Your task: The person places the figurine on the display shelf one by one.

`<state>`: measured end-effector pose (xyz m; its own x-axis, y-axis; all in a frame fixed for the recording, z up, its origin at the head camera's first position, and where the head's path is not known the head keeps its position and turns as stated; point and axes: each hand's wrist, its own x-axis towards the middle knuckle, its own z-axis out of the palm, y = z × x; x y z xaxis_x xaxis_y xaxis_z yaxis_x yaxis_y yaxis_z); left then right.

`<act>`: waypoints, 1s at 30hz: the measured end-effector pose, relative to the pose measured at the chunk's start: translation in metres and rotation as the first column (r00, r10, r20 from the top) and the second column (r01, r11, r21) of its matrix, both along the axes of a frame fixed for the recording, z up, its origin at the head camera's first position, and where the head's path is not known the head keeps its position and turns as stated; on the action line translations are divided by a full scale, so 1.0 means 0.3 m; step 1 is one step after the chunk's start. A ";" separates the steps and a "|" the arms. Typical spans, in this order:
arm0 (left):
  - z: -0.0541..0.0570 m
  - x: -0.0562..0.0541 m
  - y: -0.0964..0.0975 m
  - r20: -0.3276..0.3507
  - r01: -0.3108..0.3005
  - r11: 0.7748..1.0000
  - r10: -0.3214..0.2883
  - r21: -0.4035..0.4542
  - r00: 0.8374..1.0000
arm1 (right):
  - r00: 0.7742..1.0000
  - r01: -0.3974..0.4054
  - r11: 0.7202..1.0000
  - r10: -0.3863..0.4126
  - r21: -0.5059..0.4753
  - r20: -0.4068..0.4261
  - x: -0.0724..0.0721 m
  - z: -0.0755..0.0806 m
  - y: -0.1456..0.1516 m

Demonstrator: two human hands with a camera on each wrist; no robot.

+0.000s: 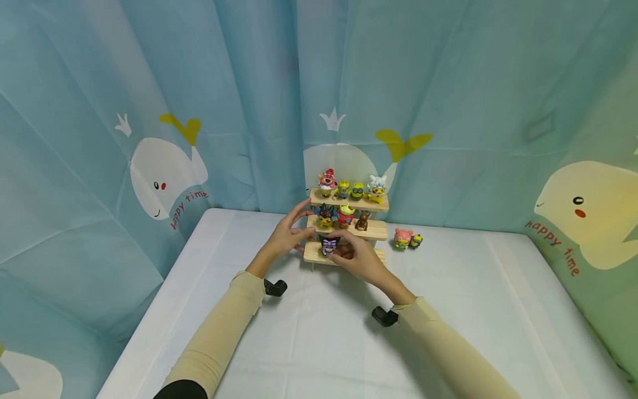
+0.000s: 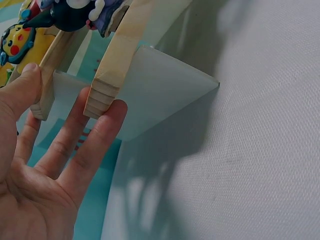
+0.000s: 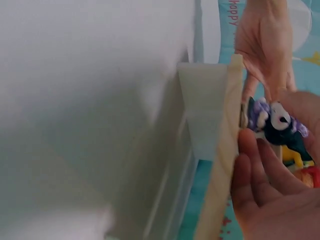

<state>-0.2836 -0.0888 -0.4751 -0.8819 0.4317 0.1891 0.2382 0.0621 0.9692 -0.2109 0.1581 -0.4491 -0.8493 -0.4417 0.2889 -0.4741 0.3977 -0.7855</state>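
A small black and purple figurine with a white face stands at the left part of the bottom step of a three-tier wooden display shelf. My right hand pinches it between thumb and fingers, fingertips right at the board in the right wrist view. At the shelf's left end, my left hand touches the ends of the boards with its thumb and extended fingers. On the middle step are a yellow figurine with a dark hood, a red and green one and a brown one.
Several figurines line the top step, among them a pink one and a white-hooded yellow one. Right of the shelf, a pink figurine and a small yellow-blue one stand on the white table. A blue curtain hangs behind.
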 end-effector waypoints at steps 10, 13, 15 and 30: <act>0.071 0.046 0.000 0.034 0.026 1.000 -0.026 0.014 0.999 | 0.995 -0.065 0.997 0.062 0.031 0.079 0.025 0.040 0.063; 0.080 0.052 -0.001 0.034 0.026 1.000 -0.027 0.016 0.999 | 0.996 -0.066 0.997 0.063 0.037 0.063 0.039 0.039 0.084; 0.081 0.053 0.000 0.036 0.026 1.000 -0.026 0.017 0.999 | 0.996 -0.063 0.997 0.061 0.037 0.057 0.049 0.039 0.099; 0.076 0.050 -0.002 0.022 0.021 1.000 -0.021 0.018 1.000 | 0.997 0.022 0.999 -0.018 0.048 -0.080 0.134 0.052 0.262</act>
<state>-0.2687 -0.0894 -0.4524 -0.8767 0.4471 0.1776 0.2179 0.0398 0.9752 -0.1708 0.2368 -0.4335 -0.8331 -0.4403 0.3348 -0.5262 0.4445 -0.7249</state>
